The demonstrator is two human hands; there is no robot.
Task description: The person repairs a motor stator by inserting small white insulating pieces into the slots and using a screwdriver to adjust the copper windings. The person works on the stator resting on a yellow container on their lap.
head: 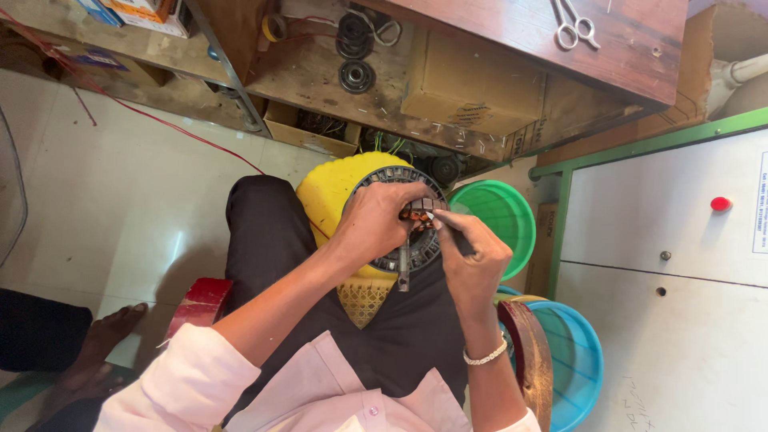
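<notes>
A round grey slotted metal stator ring [382, 177] rests on a yellow plastic stool [330, 190] between my knees. My left hand [376, 222] lies over the ring and grips its right side, where copper windings [419, 214] show. My right hand [474, 254] pinches a thin stick-like tool [450, 222] whose tip touches the slots beside the windings. A flat metal strip [404, 270] hangs below the ring between my hands. A thin red wire [168, 124] trails from the ring across the floor to the upper left.
A green plastic bowl [502, 214] and a blue tub [578, 360] sit to my right beside a white and green cabinet [664, 216]. Scissors [573, 26] lie on a wooden table ahead. A cardboard box [472, 84] and bearings [356, 76] sit below it. Another person's foot [104, 336] is left.
</notes>
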